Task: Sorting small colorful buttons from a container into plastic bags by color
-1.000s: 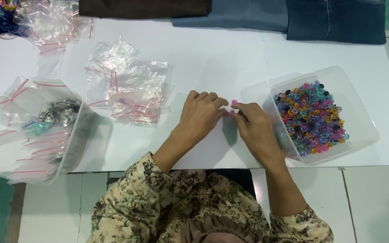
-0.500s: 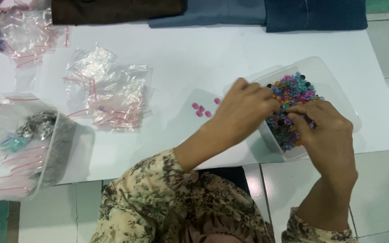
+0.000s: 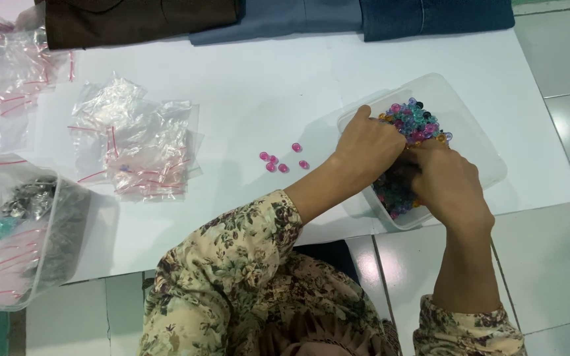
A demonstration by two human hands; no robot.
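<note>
Under both hands [image 3: 404,165], colourful beads [image 3: 417,122] in clear tub [image 3: 476,142].

A single head-worn camera looks steeply down from above the person's own shoulders, facing forward across the white surface [image 3: 258,86]. The view is close: the floral sleeves fill the lower edge, the folded cloths [image 3: 285,16] mark the far edge. The clear tub [image 3: 476,138] sits right of centre, floor tiles at right. No second view overlaps.
</note>
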